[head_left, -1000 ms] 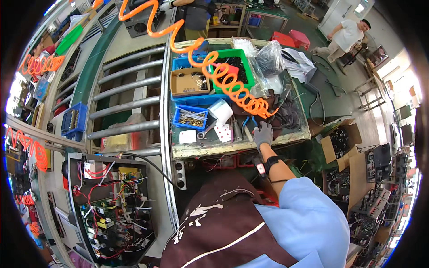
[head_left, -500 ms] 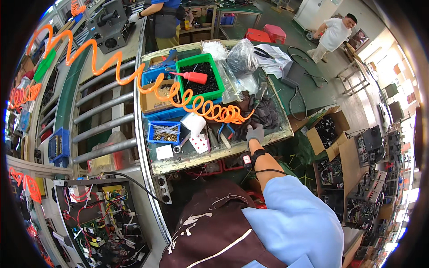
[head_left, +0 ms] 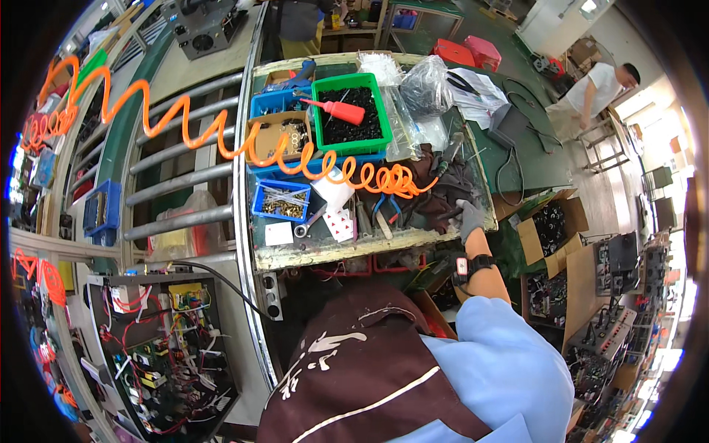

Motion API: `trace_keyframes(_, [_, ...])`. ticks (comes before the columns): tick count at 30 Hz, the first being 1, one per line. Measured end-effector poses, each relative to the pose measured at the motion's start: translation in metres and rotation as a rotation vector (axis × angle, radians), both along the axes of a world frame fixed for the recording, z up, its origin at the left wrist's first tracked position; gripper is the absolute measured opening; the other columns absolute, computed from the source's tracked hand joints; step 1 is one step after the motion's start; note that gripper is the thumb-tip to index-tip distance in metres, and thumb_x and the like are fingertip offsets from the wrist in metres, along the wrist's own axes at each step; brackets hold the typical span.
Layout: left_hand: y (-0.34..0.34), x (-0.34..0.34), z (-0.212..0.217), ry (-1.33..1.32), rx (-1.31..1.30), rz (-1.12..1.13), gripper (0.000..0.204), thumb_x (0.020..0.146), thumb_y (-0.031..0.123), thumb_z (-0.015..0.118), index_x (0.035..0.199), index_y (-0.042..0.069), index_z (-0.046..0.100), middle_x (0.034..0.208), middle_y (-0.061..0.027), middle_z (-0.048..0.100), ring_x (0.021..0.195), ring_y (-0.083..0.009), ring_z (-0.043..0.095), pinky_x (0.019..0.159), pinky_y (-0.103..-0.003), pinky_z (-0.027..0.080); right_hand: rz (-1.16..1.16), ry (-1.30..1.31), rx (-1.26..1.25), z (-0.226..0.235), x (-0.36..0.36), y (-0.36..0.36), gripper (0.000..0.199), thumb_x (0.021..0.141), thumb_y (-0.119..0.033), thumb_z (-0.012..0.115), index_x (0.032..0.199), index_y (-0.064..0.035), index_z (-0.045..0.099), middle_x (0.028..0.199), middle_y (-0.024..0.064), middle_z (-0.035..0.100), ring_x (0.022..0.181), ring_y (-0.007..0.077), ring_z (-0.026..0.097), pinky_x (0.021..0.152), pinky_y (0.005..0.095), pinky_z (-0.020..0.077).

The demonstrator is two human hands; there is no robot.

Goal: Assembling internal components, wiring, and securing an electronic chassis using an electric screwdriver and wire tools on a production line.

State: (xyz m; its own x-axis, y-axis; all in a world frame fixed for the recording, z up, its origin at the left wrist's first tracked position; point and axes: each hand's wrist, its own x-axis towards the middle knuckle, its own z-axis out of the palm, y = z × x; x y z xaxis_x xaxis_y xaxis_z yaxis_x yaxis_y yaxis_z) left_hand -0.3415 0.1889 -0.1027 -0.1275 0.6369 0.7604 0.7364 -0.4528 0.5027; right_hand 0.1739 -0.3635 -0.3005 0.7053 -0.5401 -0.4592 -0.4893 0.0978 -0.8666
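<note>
My right hand (head_left: 472,218), in a grey glove, reaches over the front right corner of the workbench (head_left: 332,257). Its fingers look apart and lie against the right edge of a crumpled dark brown cloth (head_left: 437,193); nothing shows clearly between them. Below the glove, the wrist wears a black band with a small pale device. On the cloth rests the end of a coiled orange air hose (head_left: 391,179). Left of the cloth lie blue-and-red-handled pliers (head_left: 387,210) and a wooden-handled tool (head_left: 383,225). My left hand is out of view.
A green bin (head_left: 384,140) of black parts carries a red squeeze bottle (head_left: 344,112). A blue tray (head_left: 281,201) holds screws. Rollers (head_left: 181,186) run along the left. An open electronics chassis (head_left: 162,354) stands lower left. Cardboard boxes (head_left: 572,221) and another person (head_left: 594,94) are on the right.
My right hand has moved right along the bench's front edge, from the cloth's lower side to its right side. The view has shifted. The person at far right has bent lower.
</note>
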Motion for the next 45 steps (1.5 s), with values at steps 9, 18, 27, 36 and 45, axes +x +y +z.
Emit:
trace_keyframes(9, [-0.038, 0.032, 0.039, 0.611, 0.488, 0.365, 0.043, 0.087, 0.040, 0.056, 0.105, 0.001, 0.057, 0.104, -0.0169, 0.058, 0.103, -0.0302, 0.052, 0.089, -0.039, 0.041, 0.607, -0.809, -1.202, 0.138, -0.026, 0.050, 0.029, 0.084, -0.011, 0.057, 0.110, 0.0033, 0.057, 0.103, 0.0105, 0.062, 0.095, 0.0162, 0.056, 0.084, 0.0287, 0.0446])
trace_keyframes(18, [-0.139, 0.202, -0.024, 0.249, -0.751, -1.221, 0.045, 0.090, 0.033, 0.050, 0.122, 0.003, 0.043, 0.108, -0.0203, 0.054, 0.099, -0.0363, 0.054, 0.084, -0.042, 0.042, 1.735, -0.404, 0.240, 0.140, -0.118, 0.309, 0.034, 0.086, -0.023, 0.053, 0.112, -0.0012, 0.056, 0.097, 0.0044, 0.058, 0.086, 0.0120, 0.054, 0.077, 0.0270, 0.0444])
trace_keyframes(27, [-0.130, 0.183, -0.085, -0.315, -1.517, -0.872, 0.029, 0.088, 0.032, 0.054, 0.088, 0.003, 0.059, 0.062, -0.0059, 0.056, 0.054, -0.0135, 0.052, 0.052, -0.029, 0.042, 1.965, 0.654, 0.759, 0.095, -0.179, 0.382, 0.055, 0.084, -0.048, 0.054, 0.119, -0.0063, 0.045, 0.094, 0.0058, 0.058, 0.085, 0.0141, 0.056, 0.070, 0.0272, 0.0473])
trace_keyframes(36, [-0.018, 0.189, -0.085, -1.552, -1.548, -0.975, 0.024, 0.093, 0.029, 0.048, 0.102, 0.007, 0.054, 0.062, 0.0002, 0.049, 0.044, -0.0079, 0.037, 0.038, -0.021, 0.028, 1.859, 0.308, 0.757, 0.074, -0.158, 0.459, 0.056, 0.070, -0.022, 0.064, 0.118, -0.0008, 0.044, 0.089, 0.0037, 0.050, 0.075, 0.0122, 0.049, 0.066, 0.0252, 0.0437])
trace_keyframes(45, [-0.009, 0.180, -0.089, -1.700, -1.510, -0.953, 0.018, 0.094, 0.019, 0.043, 0.098, 0.006, 0.054, 0.075, -0.0041, 0.061, 0.058, -0.0132, 0.057, 0.049, -0.024, 0.043, 2.059, -0.361, -0.039, 0.055, -0.217, 0.491, 0.053, 0.070, -0.022, 0.067, 0.114, -0.0013, 0.046, 0.098, 0.0057, 0.058, 0.092, 0.0228, 0.058, 0.081, 0.0340, 0.0461])
